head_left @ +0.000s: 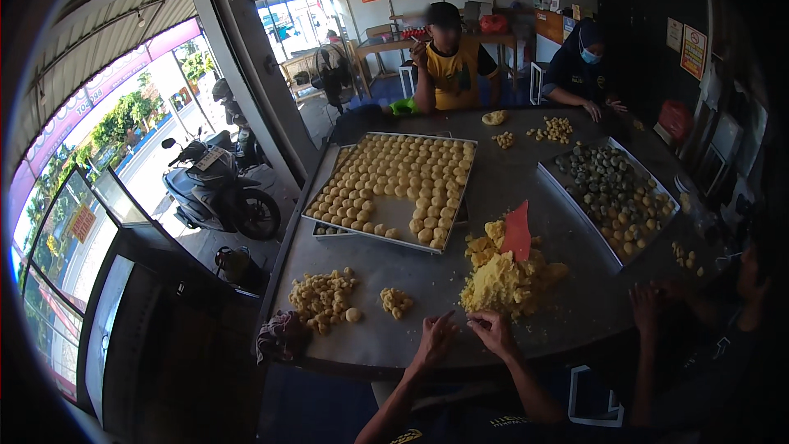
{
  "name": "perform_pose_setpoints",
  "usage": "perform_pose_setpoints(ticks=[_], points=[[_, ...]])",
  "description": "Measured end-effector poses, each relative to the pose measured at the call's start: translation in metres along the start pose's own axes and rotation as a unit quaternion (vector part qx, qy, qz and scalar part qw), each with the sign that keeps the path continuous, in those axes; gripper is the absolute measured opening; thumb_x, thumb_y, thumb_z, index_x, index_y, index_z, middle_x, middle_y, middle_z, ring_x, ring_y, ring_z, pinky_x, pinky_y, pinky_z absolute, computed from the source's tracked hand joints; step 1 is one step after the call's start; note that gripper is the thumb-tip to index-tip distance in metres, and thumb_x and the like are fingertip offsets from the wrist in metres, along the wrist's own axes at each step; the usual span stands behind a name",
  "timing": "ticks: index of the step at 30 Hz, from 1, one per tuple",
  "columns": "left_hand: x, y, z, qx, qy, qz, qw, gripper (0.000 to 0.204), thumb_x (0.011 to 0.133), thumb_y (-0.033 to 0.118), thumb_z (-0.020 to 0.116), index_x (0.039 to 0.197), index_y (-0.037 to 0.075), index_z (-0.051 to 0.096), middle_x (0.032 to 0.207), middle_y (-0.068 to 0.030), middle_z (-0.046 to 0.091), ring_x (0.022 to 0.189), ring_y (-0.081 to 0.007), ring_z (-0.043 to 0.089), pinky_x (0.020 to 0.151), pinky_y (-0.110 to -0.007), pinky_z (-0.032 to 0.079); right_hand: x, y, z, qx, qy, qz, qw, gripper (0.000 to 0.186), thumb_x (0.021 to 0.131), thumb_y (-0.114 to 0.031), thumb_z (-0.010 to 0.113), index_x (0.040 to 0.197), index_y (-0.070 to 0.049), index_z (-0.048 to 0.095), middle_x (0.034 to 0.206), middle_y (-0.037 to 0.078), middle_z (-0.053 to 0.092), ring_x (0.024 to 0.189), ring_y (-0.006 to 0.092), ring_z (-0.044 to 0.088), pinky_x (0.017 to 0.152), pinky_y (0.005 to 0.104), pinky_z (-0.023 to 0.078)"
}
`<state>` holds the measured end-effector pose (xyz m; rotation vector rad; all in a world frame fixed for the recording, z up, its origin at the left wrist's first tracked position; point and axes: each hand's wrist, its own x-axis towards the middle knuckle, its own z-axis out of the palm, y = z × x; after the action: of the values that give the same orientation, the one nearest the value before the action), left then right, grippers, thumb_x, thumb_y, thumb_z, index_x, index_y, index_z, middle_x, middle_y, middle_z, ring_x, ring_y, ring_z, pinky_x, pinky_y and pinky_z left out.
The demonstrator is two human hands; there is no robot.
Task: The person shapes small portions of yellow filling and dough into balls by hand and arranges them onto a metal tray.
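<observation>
My left hand (pixel 436 337) and my right hand (pixel 493 330) are at the near edge of the metal table, fingertips bent inward in pinches; whatever they hold is too small to make out. Just beyond my right hand lies a crumbly yellow dough mound (pixel 501 288), with a red plastic sheet (pixel 515 230) standing in it. Left of my hands are a small cluster of dough pieces (pixel 396 302) and a larger pile (pixel 320 296) with one round ball beside it. A tray of yellow dough balls (pixel 394 173) rests on another tray farther back.
A tray of dark and orange balls (pixel 608 197) is at right. A co-worker's hand (pixel 643 304) is near the right edge; two other people (pixel 456 74) (pixel 575 74) work across the table. A crumpled cloth (pixel 279 337) lies at the left corner. A scooter (pixel 222 181) stands outside.
</observation>
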<state>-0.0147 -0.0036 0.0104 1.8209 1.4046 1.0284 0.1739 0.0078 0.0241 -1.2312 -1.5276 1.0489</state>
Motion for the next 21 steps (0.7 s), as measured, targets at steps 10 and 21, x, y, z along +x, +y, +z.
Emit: perform_pose_setpoints(ticks=[10, 21], points=[[-0.016, 0.017, -0.015, -0.180, 0.077, -0.146, 0.970, 0.045, 0.089, 0.023, 0.072, 0.124, -0.003, 0.060, 0.111, -0.0168, 0.070, 0.101, -0.0201, 0.068, 0.087, -0.031, 0.052, -0.003, 0.022, 0.037, 0.055, 0.016, -0.009, 0.998, 0.020, 0.089, -0.009, 0.067, 0.107, -0.001, 0.071, 0.090, 0.012, 0.071, 0.079, 0.0143, 0.067, 0.069, 0.0298, 0.052], [-0.029, 0.002, -0.001, -0.103, 0.199, -0.135, 0.965, 0.025, 0.091, 0.022, 0.070, 0.101, 0.000, 0.069, 0.110, -0.0159, 0.071, 0.093, -0.0198, 0.071, 0.078, -0.032, 0.055, -0.012, 0.007, 0.054, 0.105, 0.045, 0.035, 0.993, 0.030, 0.091, -0.014, 0.067, 0.116, 0.003, 0.067, 0.100, 0.011, 0.072, 0.088, 0.0136, 0.067, 0.077, 0.0278, 0.052]])
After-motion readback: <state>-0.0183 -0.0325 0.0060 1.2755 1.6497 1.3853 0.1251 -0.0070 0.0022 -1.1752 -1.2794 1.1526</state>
